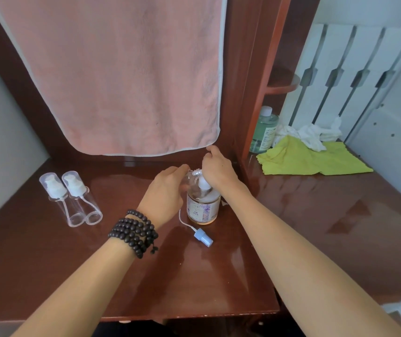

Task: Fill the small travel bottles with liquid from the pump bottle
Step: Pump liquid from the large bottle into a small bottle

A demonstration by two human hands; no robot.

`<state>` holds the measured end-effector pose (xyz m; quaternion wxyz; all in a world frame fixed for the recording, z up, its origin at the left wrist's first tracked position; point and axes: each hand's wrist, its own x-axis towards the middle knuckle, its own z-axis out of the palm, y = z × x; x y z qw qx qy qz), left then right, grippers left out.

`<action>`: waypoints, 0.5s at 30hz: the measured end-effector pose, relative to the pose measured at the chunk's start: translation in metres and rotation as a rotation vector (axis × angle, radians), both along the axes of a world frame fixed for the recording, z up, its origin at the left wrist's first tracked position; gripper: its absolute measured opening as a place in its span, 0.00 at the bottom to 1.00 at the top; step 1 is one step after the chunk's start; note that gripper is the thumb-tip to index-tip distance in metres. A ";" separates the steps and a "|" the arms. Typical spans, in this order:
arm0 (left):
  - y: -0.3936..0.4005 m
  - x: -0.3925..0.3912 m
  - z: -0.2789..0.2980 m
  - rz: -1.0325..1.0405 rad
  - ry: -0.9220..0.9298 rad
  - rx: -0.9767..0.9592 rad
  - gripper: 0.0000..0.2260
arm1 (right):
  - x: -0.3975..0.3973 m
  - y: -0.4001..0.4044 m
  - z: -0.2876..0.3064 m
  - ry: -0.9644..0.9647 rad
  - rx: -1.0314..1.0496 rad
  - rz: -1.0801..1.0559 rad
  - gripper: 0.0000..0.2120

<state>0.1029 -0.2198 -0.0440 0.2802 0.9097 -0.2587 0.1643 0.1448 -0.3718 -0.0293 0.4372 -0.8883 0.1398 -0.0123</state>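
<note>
A clear pump bottle (203, 207) with amber liquid and a floral label stands upright in the middle of the brown desk (218, 276). My right hand (217, 166) rests on top of its white pump head. My left hand (166, 188) holds a small clear travel bottle (187, 177) up at the pump spout; most of that bottle is hidden by my fingers. A blue pump cap with a thin tube (203, 235) lies on the desk just in front of the pump bottle. Two capped clear travel bottles (70, 198) lie side by side at the left.
A pink towel (121, 74) hangs behind the desk. To the right, a green-tinted bottle (263, 130), a yellow-green cloth (311, 159) and crumpled white tissue (311, 135) sit by the wooden shelf post. Dark beads (133, 231) wrap my left wrist.
</note>
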 end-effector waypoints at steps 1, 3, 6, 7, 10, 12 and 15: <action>0.001 0.000 0.002 -0.006 -0.001 -0.001 0.13 | 0.001 0.000 0.001 0.001 0.006 0.000 0.23; 0.003 0.002 0.007 -0.015 -0.012 0.003 0.13 | 0.002 -0.002 0.007 -0.013 0.034 0.003 0.23; 0.004 0.004 0.016 -0.028 -0.046 0.015 0.12 | 0.006 -0.005 0.015 -0.060 0.054 0.017 0.21; 0.003 0.004 0.016 -0.026 -0.050 0.018 0.12 | 0.006 -0.005 0.015 -0.066 0.048 0.022 0.20; 0.001 0.004 0.009 -0.008 -0.034 0.033 0.14 | 0.006 -0.004 0.004 -0.047 0.026 0.024 0.21; 0.000 0.003 0.003 0.000 -0.026 0.038 0.14 | 0.005 -0.003 -0.003 -0.027 0.004 0.015 0.21; 0.000 0.001 0.002 -0.003 -0.011 0.017 0.14 | 0.004 -0.004 -0.004 -0.015 0.016 0.007 0.20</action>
